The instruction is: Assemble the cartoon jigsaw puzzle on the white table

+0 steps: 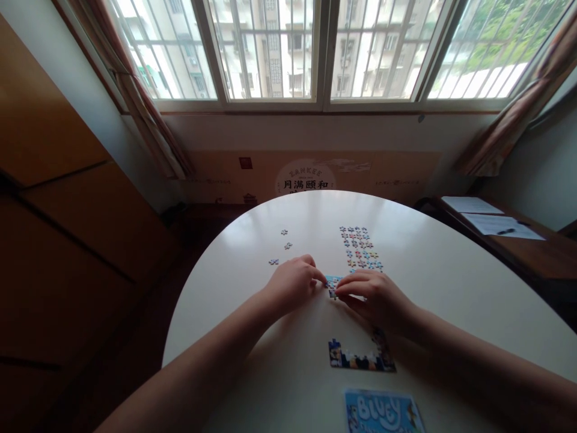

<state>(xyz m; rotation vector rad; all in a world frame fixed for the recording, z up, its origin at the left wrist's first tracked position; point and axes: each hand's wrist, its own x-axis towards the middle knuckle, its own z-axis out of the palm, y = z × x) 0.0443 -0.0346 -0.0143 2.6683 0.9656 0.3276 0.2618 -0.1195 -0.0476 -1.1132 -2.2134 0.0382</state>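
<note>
Head view: left hand (293, 282) and right hand (376, 297) pinch a small joined cluster of puzzle pieces (332, 285) between their fingertips at mid-worktop (451, 288), loose pieces (359, 248) just beyond toward the far edge.

2 hands (293, 282), 1 worktop (451, 288), 3 stray pieces (283, 232), 1 piece grid (359, 248), 1 part-built puzzle (360, 359), 1 box (383, 412), 2 papers (471, 205).
</note>
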